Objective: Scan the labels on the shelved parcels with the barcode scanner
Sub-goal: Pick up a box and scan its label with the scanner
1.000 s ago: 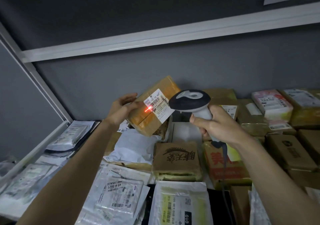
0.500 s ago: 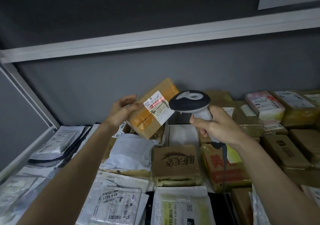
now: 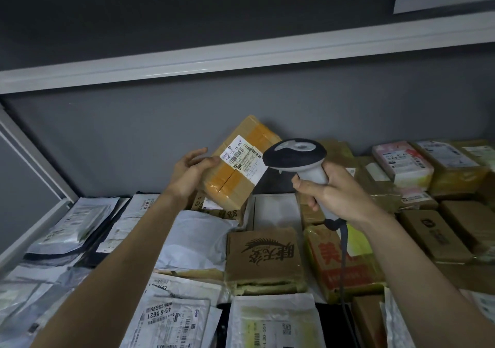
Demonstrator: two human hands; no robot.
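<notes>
My left hand (image 3: 190,174) holds a taped brown cardboard box (image 3: 235,178) tilted up above the shelf, thumb on its front face, fingers behind its left edge. A white barcode label (image 3: 242,160) faces me on the box's upper front. My right hand (image 3: 332,192) grips the handle of a grey and black barcode scanner (image 3: 294,157), whose head sits just right of the label, overlapping its right corner. No red light shows on the label. The scanner's cable (image 3: 342,256) hangs down from the handle.
The shelf (image 3: 276,208) is packed with parcels: white and grey mailer bags (image 3: 80,227) at left and front, brown boxes (image 3: 263,259) in the middle, taped boxes and a pink-white pack (image 3: 401,164) at right. A white shelf rail (image 3: 241,55) runs overhead, a white post (image 3: 32,157) at left.
The red scan line that lay on the label has gone out. The box and scanner stay raised in nearly the same pose; the view has shifted slightly left to right.
</notes>
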